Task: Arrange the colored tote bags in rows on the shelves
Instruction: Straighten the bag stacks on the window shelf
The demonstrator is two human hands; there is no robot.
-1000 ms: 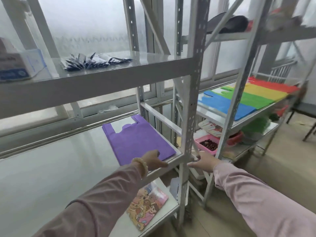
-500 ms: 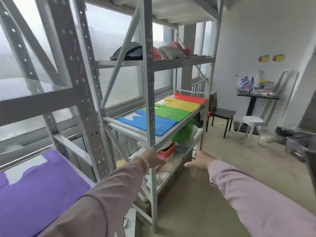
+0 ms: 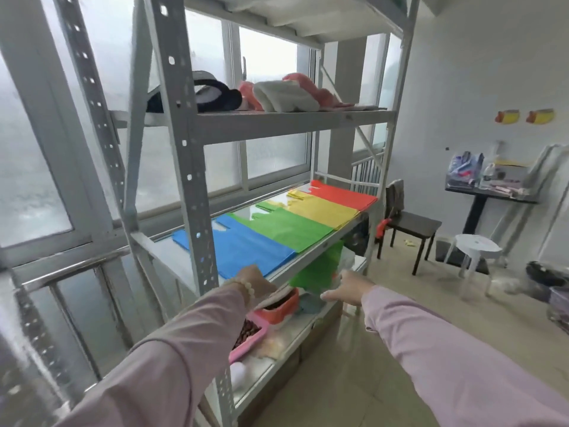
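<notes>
On the middle shelf point(image 3: 311, 259) of the grey metal rack a row is already laid out flat and side by side: a blue tote bag point(image 3: 246, 246), then a green tote bag point(image 3: 288, 228), a yellow tote bag point(image 3: 323, 209) and a red tote bag point(image 3: 345, 194) at the far end, each overlapping or touching its neighbour. That row looks finished — four colours, edges roughly aligned with the shelf front.

What seems left sits one level down: a loose green bag point(image 3: 320, 269) stands crumpled on the lower shelf point(image 3: 277, 352), beside an orange tray point(image 3: 278, 306) and a pink tray point(image 3: 249, 337) of dark beads. The right hand point(image 3: 346, 291) reaches toward that green bag with fingers spread, released and holding nothing. The left hand point(image 3: 254, 280), a bead bracelet at its wrist, rests near the front edge of the middle shelf by the blue bag; I cannot tell whether it grips anything. So my judgement is that the task is well along, with at least one bag not yet placed in a row.
</notes>
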